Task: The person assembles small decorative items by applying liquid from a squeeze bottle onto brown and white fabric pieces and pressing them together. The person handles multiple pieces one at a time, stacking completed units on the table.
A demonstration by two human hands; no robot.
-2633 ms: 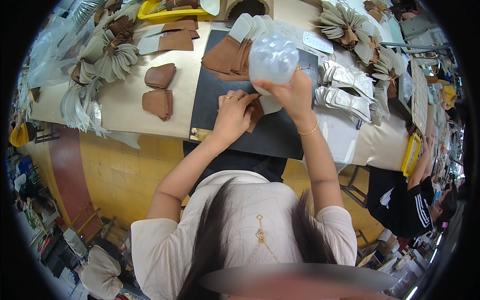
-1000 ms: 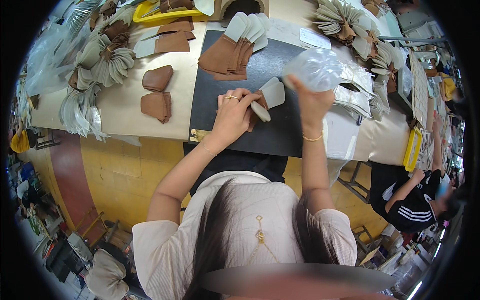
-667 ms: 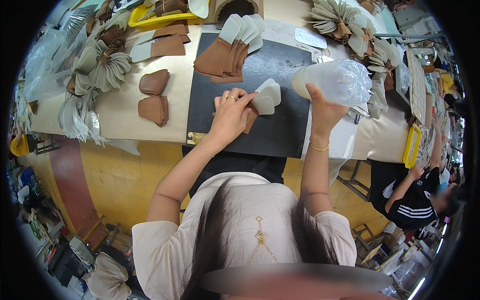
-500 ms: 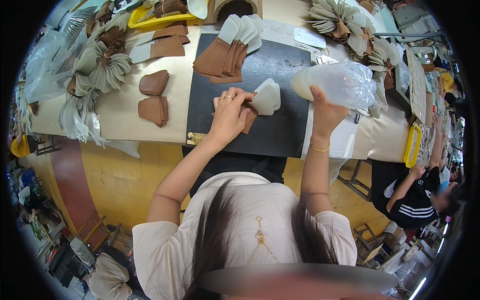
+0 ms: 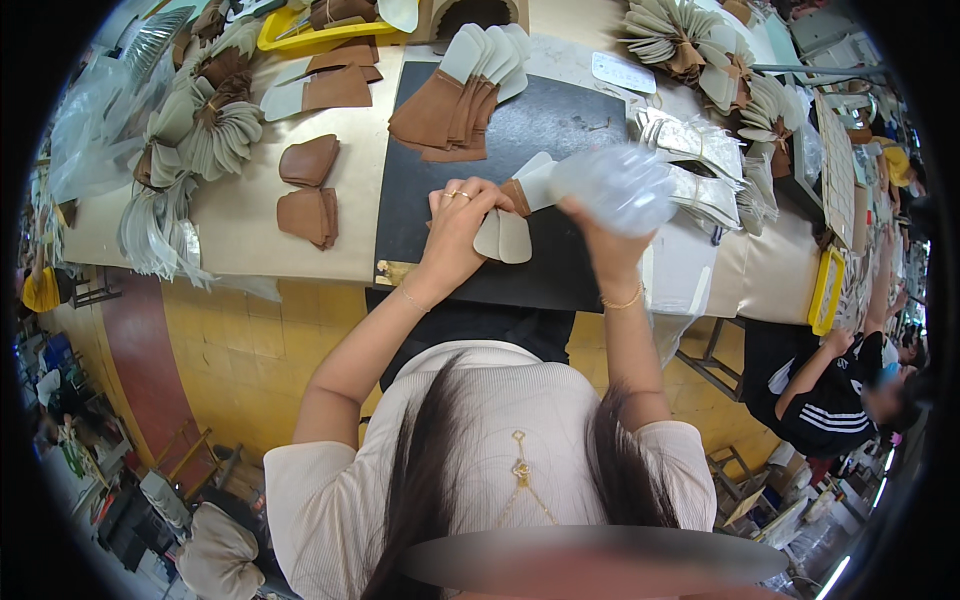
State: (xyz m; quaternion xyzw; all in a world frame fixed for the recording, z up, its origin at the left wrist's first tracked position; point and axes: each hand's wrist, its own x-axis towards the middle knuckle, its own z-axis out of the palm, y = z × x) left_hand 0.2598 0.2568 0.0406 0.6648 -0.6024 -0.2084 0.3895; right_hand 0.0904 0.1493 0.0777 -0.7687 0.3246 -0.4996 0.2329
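My left hand (image 5: 462, 228) is closed over a few brown leather pieces with pale grey rounded ends (image 5: 503, 237), low on the black mat (image 5: 555, 105). Its fingers hide much of them. Another pale-ended piece (image 5: 535, 182) sticks out past the fingertips. In my right hand (image 5: 612, 245) is a large clear plastic bottle (image 5: 618, 188), tilted on its side, cloudy and smeared by motion. Its left end hangs over the pale ends. Behind my left hand lies a fanned stack of similar brown pieces (image 5: 455, 108) with pale ends.
Two small piles of brown leather pieces (image 5: 308, 162) lie left of the mat. Tied bundles of grey pieces (image 5: 212, 120) stand farther left. A yellow tray (image 5: 325, 38) sits at the back. White strip bundles (image 5: 700, 150) lie right, where a person (image 5: 820, 395) in black sits.
My right hand has swung the bottle left, toward my left hand. The pieces under my left hand have shifted, with two pale ends now turned toward me.
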